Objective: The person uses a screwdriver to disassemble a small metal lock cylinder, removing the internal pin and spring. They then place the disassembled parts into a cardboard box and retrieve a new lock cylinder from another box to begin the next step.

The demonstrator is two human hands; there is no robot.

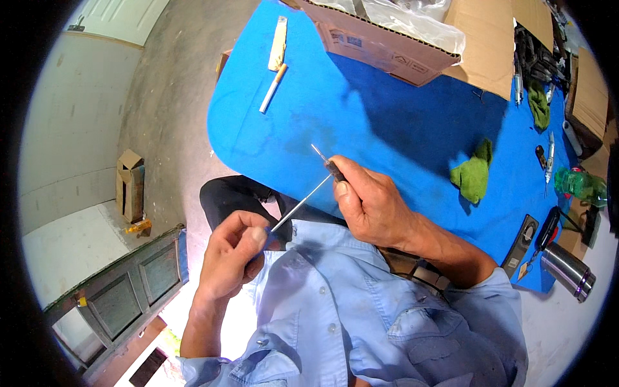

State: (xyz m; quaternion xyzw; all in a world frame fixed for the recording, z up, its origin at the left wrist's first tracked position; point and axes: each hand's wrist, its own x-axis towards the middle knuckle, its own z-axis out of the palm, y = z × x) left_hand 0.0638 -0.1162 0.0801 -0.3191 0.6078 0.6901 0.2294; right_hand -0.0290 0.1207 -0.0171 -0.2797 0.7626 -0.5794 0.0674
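Observation:
My left hand (pixel 235 248) is closed on the lower end of a thin silver rod (pixel 300 205), where something small and blue shows behind my thumb. My right hand (pixel 367 200) grips a small tool with a dark handle (pixel 334 170) and a thin metal tip (pixel 317 149) that points up and left. The rod's upper end meets this tool at my right fingers; whether my fingers also pinch it is unclear. Both hands are over my lap, at the near edge of a blue mat (pixel 245 142). A white-and-tan stick (pixel 272 90) and a pale yellow strip (pixel 278 42) lie on the mat.
Cardboard boxes (pixel 387 55) with plastic bags fill the back. At right are green cloths (pixel 474 171), pens and tools (pixel 550 158), a green bottle (pixel 579 187), a flat dark holder (pixel 519 248) and a steel flask (pixel 567 271). A small carton (pixel 129 187) stands on the floor at left.

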